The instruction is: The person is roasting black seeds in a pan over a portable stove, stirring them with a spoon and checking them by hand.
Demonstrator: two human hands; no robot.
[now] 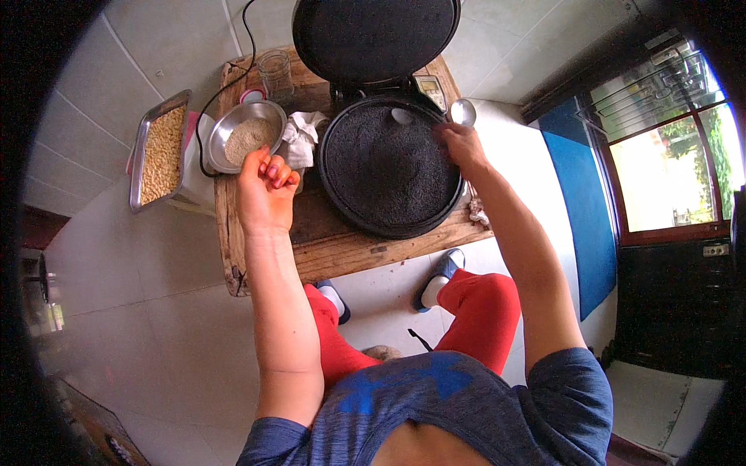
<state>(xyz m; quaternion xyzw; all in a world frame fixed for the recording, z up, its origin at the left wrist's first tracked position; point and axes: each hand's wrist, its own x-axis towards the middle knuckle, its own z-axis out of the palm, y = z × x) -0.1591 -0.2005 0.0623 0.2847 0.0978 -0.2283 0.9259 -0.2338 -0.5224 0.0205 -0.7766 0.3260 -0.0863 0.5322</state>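
My left hand point(269, 192) is raised palm up with curled fingers, at the near edge of a metal bowl point(217, 137) of pale, seed-like grains point(247, 141); whether the fingertips pinch anything cannot be told. My right hand point(463, 144) is at the right rim of a round black electric griddle point(390, 180), closed around the handle of a metal spoon whose bowl point(463, 112) points away from me. The fingers are partly blurred. Dark, grainy texture covers the griddle plate, with a pale round spot near its far side. The griddle's lid point(376, 38) stands open behind.
The griddle rests on a wooden table point(344, 256). Left of it lie a crumpled white cloth point(302, 137), a glass jar point(276, 73) and a black cord point(204, 140). A metal tray of pale pieces point(161, 154) is farther left. A small device with a display point(431, 87) stands behind the spoon.
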